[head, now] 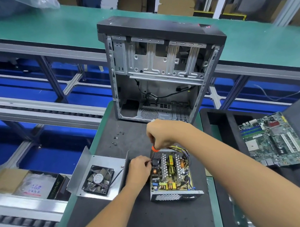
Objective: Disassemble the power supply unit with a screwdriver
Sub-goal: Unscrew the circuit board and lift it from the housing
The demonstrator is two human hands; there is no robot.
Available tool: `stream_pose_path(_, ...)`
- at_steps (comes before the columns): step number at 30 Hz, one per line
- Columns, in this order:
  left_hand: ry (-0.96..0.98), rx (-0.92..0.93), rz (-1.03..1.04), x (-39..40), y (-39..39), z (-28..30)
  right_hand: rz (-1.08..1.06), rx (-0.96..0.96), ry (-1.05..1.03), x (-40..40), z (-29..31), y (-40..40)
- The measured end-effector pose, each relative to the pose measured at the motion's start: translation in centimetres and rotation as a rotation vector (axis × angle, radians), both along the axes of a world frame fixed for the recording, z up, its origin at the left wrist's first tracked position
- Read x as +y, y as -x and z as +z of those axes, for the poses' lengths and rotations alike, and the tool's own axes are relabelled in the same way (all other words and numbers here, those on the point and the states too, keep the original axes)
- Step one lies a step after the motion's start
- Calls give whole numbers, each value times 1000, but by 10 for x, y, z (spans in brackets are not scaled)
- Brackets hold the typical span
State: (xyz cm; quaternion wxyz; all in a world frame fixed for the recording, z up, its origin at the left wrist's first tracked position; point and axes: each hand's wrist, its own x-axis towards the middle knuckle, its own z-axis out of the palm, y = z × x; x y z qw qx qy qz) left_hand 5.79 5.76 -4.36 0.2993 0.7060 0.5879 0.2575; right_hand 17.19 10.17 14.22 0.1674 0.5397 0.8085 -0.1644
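1 opened power supply unit (173, 177) is sitting on the black mat (153, 220), its circuit board exposed. The right hand (159, 135) is gripping 1 screwdriver (154, 148) with curled fingers, its orange collar showing above the unit's far left corner. The left hand (139, 169) is pinching something small at the unit's left edge; what it is cannot be told. 1 metal cover (102, 165) carrying 1 fan (98, 179) is lying just left of the unit. About 7 loose screws (116, 138) are lying on the mat behind. 1 empty computer case (157, 72) is standing beyond, 1 motherboard (275, 138) is resting at right. Green conveyor belt (62, 24) and cardboard boxes (176, 6) are filling the background.
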Motion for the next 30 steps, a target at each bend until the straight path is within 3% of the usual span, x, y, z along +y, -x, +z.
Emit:
stream_pose_path(10,42,11,-7,1,-1,3,208,-133,-36,8,10,26)
stream_pose_path(16,55,9,-4,1,-1,4,-103,33,29,8,4,20)
stream_pose_path(20,65,11,-13,1,-1,3,-164,-1,22,5,4,21)
stream_pose_path(26,70,12,6,1,-2,3,-280,171,-55,7,4,4)
stream_pose_path(30,93,0,8,3,-2,4,-315,88,-94,4,-5,8)
